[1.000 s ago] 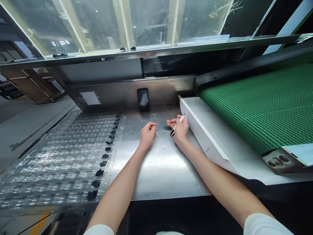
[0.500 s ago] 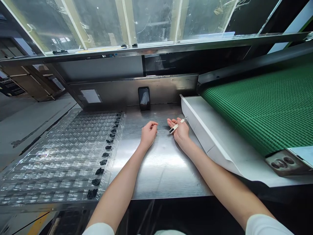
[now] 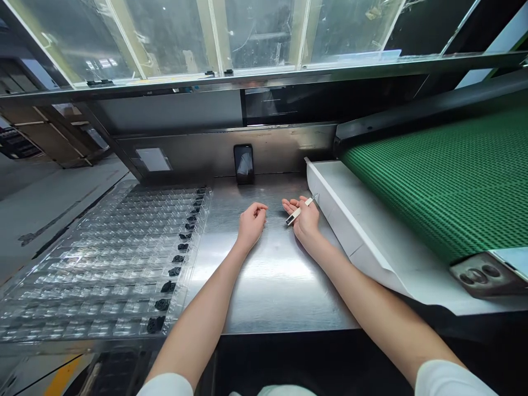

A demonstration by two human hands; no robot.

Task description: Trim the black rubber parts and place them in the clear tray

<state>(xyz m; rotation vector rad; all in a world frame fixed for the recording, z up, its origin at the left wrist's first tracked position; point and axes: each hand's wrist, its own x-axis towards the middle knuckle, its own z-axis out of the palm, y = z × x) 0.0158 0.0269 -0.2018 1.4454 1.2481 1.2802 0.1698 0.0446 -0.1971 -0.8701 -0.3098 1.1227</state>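
Observation:
My right hand [image 3: 307, 220] is turned palm up above the metal worktop [image 3: 284, 286], its fingers half curled. Held under the thumb is a slim white pen-like tool [image 3: 299, 212] with a dark end and a thin pointed tip aimed at the white tray wall; its exact kind is unclear. My left hand [image 3: 252, 226] rests a short way to the left, closed with the fingers curled in; whatever is inside them, if anything, is hidden. Left of it lies a clear plastic blister tray [image 3: 99, 264] with small black parts [image 3: 168, 286] along its right-hand column.
A white tray [image 3: 350, 220] borders the worktop on the right, beside a green mesh conveyor belt [image 3: 437, 176]. A phone [image 3: 243, 164] leans on the back metal panel. Another phone [image 3: 487, 273] lies at the belt's near corner. Framed clear panels [image 3: 256, 36] hang overhead.
The view has shifted very slightly. Both hands and the white tool keep almost the same pose.

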